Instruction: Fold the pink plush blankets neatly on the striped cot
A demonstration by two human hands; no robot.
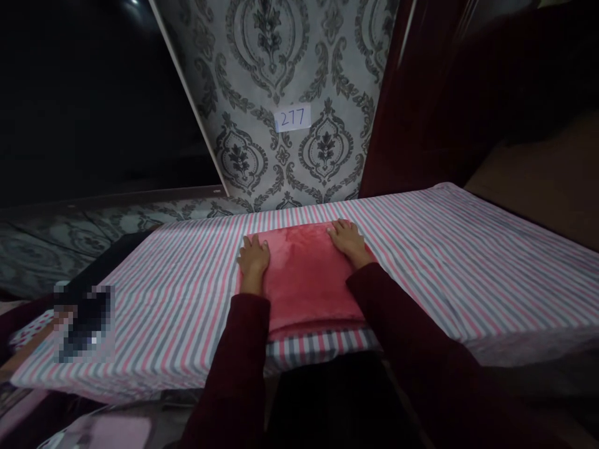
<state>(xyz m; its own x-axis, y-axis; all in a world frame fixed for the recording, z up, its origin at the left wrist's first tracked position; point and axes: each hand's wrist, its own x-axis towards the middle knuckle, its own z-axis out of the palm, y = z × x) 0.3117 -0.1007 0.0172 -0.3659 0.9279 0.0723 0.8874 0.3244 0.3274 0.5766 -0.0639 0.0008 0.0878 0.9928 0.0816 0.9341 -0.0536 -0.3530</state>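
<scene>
A plush red folded blanket (pixel 304 280) lies flat near the front edge of the table, its layered fold facing me. My left hand (pixel 253 254) rests on its far left part with the fingers spread. On the far right corner lies my right hand (pixel 347 238), palm down and fingers stretched out. Both hands press on the top of the cloth and neither grips it. The palms and the underside of the blanket are hidden.
A striped pink, grey and white cloth (pixel 421 249) covers the table. A dark television screen (pixel 93 93) hangs at the left. Patterned wallpaper bears a paper marked 277 (pixel 292 118). A dark red wooden panel (pixel 421 93) stands at the right. A blurred-out patch hides something at the left edge.
</scene>
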